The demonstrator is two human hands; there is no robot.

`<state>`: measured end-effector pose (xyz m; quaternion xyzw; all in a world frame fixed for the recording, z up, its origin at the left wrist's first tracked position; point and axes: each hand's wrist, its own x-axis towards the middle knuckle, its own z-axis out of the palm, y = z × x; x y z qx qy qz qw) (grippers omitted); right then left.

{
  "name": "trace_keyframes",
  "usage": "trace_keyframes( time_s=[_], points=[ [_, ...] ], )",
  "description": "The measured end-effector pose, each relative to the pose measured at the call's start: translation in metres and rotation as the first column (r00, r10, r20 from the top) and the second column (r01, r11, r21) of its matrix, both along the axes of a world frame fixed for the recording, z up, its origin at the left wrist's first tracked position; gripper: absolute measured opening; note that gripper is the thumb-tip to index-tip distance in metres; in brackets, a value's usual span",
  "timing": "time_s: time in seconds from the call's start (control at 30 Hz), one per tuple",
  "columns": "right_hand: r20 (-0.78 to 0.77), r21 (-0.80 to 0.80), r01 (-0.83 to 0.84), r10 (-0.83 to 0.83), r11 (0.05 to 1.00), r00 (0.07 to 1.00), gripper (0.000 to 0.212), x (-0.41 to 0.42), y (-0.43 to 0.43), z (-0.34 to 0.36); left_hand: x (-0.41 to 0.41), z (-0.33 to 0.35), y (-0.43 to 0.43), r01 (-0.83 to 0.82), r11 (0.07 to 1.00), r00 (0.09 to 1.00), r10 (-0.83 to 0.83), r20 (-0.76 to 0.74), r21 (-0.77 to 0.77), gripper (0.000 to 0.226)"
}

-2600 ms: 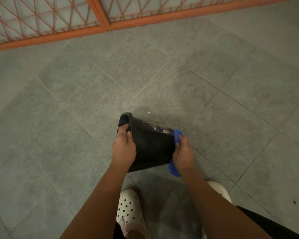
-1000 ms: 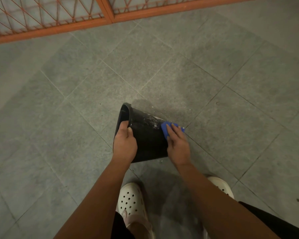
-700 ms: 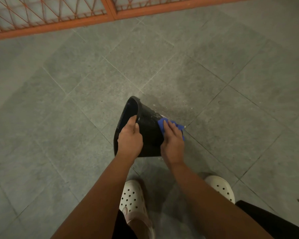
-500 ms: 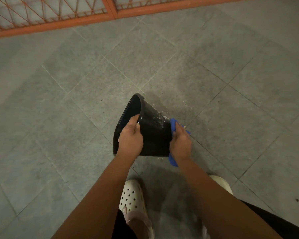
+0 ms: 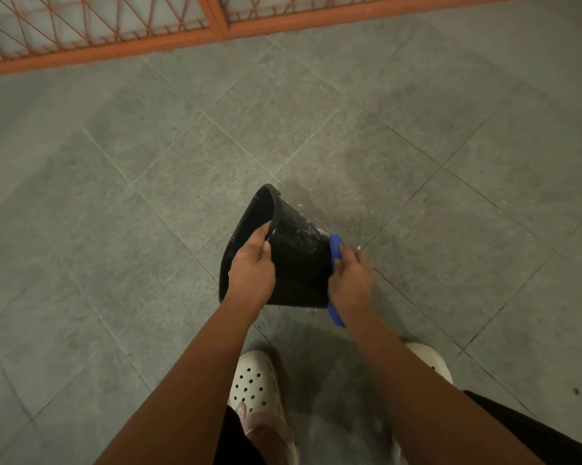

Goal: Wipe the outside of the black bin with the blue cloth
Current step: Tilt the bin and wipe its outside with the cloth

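Note:
The black bin (image 5: 296,260) is tipped on its side above the grey tiled floor, its open mouth facing left and its base to the right. White smears streak its upper wall. My left hand (image 5: 251,270) grips the rim, thumb on the outside and fingers hidden inside. My right hand (image 5: 350,280) holds the blue cloth (image 5: 335,245) against the base end of the bin. Blue cloth shows above my fingers and below my wrist; the rest is hidden under my palm.
An orange metal grille (image 5: 115,31) runs along the far edge of the floor. My two white clogs (image 5: 256,384) stand just below the bin. Small white specks lie on the tiles (image 5: 356,182) right of the bin.
My right hand slid the cloth from the bin's upper side wall rightwards and down to its base end. The left hand tilted the bin's mouth further up and kept its grip on the rim.

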<state>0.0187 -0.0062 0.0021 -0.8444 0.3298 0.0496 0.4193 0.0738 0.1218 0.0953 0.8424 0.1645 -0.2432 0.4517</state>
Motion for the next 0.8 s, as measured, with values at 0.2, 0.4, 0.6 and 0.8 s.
trace_keyframes(
  time_s=[0.2, 0.4, 0.6, 0.8],
  points=[
    [0.195, 0.032, -0.118, 0.11, 0.992, 0.975, 0.033, 0.009, 0.007, 0.014, 0.0, 0.0, 0.004, -0.029, 1.0, 1.0, 0.029, 0.009, 0.003, 0.039],
    [-0.17, 0.056, -0.033, 0.042, 0.998, 0.985, 0.042, 0.009, -0.003, 0.004, -0.001, -0.001, 0.004, -0.014, 1.0, 0.999, 0.014, 0.033, 0.005, 0.042],
    [0.059, -0.057, 0.048, -0.045, 0.997, 0.997, 0.038, -0.01, 0.035, 0.009, -0.004, -0.007, 0.005, -0.083, 0.996, 0.997, 0.083, 0.003, -0.011, 0.039],
    [0.14, -0.08, -0.098, 0.108, 0.992, 0.984, 0.042, -0.011, 0.02, -0.003, -0.005, -0.007, 0.003, -0.105, 0.994, 0.994, 0.105, 0.014, -0.017, 0.036]
  ],
)
